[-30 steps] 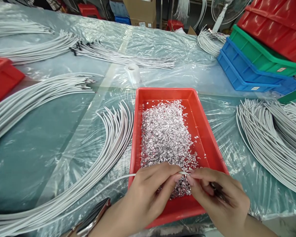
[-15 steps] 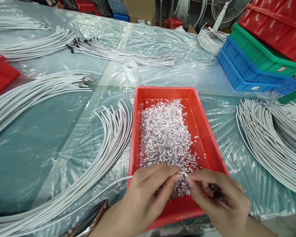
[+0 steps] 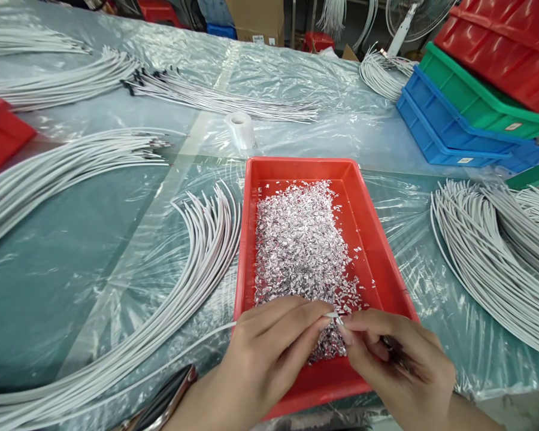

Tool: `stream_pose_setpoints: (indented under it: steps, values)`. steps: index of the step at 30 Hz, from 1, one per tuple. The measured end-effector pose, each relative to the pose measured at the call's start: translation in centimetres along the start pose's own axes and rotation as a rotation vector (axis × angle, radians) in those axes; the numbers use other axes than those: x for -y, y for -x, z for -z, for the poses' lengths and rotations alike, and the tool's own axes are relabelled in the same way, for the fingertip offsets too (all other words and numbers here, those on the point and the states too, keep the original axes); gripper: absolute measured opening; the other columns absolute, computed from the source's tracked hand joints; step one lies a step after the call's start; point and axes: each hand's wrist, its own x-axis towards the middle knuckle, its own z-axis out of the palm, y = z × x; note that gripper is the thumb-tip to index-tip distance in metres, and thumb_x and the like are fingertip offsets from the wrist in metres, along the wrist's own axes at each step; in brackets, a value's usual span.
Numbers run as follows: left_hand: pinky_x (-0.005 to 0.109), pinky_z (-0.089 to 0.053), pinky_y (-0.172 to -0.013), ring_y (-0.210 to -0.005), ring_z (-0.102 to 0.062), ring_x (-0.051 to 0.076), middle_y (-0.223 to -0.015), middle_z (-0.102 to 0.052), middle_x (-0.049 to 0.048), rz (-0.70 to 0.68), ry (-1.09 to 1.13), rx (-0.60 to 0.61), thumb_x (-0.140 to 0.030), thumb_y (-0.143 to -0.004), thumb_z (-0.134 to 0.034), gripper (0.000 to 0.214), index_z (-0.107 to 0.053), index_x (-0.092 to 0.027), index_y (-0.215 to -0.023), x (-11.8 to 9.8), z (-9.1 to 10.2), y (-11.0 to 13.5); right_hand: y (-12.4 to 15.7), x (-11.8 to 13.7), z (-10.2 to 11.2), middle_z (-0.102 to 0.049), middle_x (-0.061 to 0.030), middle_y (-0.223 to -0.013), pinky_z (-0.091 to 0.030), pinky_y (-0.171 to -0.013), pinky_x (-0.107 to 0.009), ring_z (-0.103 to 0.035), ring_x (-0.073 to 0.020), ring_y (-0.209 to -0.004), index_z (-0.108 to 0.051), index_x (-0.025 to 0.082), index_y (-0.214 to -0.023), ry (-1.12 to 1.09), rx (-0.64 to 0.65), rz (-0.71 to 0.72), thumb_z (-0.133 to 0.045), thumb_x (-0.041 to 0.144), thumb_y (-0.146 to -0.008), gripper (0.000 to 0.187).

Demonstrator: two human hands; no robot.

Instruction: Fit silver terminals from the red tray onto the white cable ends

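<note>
My left hand (image 3: 269, 353) is closed round a thin white cable (image 3: 220, 328), whose end pokes out between thumb and forefinger. Opposite it, my right hand (image 3: 399, 353) pinches the cable's end, where fine strands or foil show, too small to tell apart. A dark metal object (image 3: 396, 353) sits partly hidden in the curled fingers of the right hand. Both hands are over the near end of a red tray (image 3: 377, 251), which holds a heap of small silvery foil scraps (image 3: 300, 239). The held cable runs back left beside a bundle of white cables (image 3: 175, 305).
More white cable bundles lie at left (image 3: 72, 161) and right (image 3: 494, 257). Behind the tray stands a clear film roll (image 3: 241, 131). Stacked blue bins (image 3: 453, 129), a green bin (image 3: 480, 90) and red bins (image 3: 507, 48) rise at back right. Plastic sheeting covers the table.
Both hands stay in nearly the same place. At the fingertips the cable's end has shifted slightly, and a small dark sliver shows there now.
</note>
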Motion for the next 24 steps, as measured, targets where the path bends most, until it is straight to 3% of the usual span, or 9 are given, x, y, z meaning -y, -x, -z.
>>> stream_pose_setpoints:
  steps: [9, 16, 24]
  values:
    - [0.027, -0.054, -0.075, -0.086, -0.064, 0.014, -0.099, -0.067, 0.0064, -0.032, -0.044, 0.006, -0.006, -0.089, -0.05, 0.028, -0.055, -0.018, -0.114, 0.3, 0.1, 0.2, -0.1, 0.2, 0.1, -0.052, 0.007, -0.052, -0.038, -0.035, -0.019, -0.04, -0.0074, -0.036, -0.059, 0.023, -0.083, 0.008, 0.004, -0.001, -0.055, 0.003, -0.077, 0.021]
    - [0.023, -0.053, -0.077, -0.085, -0.065, 0.012, -0.098, -0.069, 0.0064, -0.04, -0.056, -0.038, -0.006, -0.089, -0.052, 0.024, -0.058, -0.015, -0.109, 0.4, 0.1, 0.0, 0.1, 0.5, 0.5, -0.055, 0.0067, -0.055, -0.038, -0.037, -0.018, -0.042, -0.0066, -0.038, -0.059, 0.022, -0.085, 0.007, 0.033, 0.01, -0.056, 0.003, -0.076, 0.022]
    - [0.024, -0.054, -0.062, -0.067, -0.064, 0.012, -0.077, -0.068, 0.0024, 0.081, -0.027, -0.102, -0.011, -0.089, -0.05, 0.015, -0.061, -0.019, -0.098, 0.1, 0.0, -0.6, -1.1, -2.5, 3.1, -0.042, 0.0061, -0.055, -0.035, -0.041, -0.02, -0.037, -0.0087, -0.043, -0.067, 0.025, -0.089, 0.248, -0.068, -0.137, -0.06, 0.016, -0.084, 0.013]
